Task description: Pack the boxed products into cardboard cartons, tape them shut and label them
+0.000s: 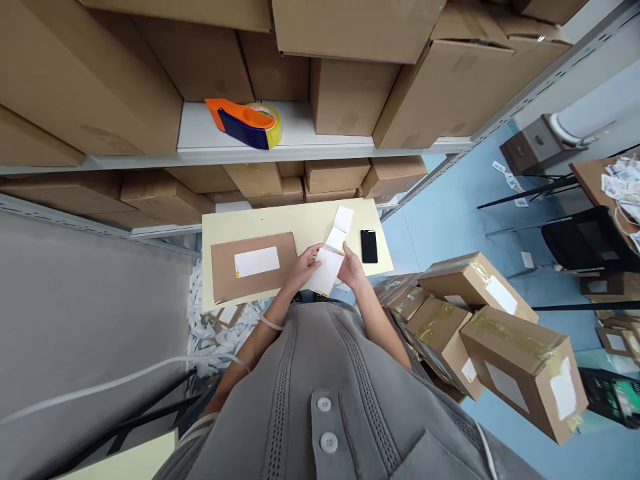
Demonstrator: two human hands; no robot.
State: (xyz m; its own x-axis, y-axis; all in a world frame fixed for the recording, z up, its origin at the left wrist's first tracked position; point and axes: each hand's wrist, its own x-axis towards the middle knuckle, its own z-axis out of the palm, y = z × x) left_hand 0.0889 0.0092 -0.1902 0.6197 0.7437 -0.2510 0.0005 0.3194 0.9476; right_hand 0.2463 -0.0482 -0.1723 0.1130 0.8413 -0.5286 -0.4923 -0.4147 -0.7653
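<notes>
Holding a strip of white labels (329, 268) between them, the left hand (301, 265) and the right hand (353, 270) meet over the near edge of a small cream table (280, 220). The left fingers curl around the strip's left edge and the right fingers pinch its right edge (the far end of the strip trails away across the tabletop). Just left of the hands lies a flat brown parcel (253, 267) with a white label on top. A black phone (369, 246) lies just right of the strip. An orange tape dispenser (247, 123) sits on the shelf above, and taped cardboard boxes (500, 327) are piled at the right.
</notes>
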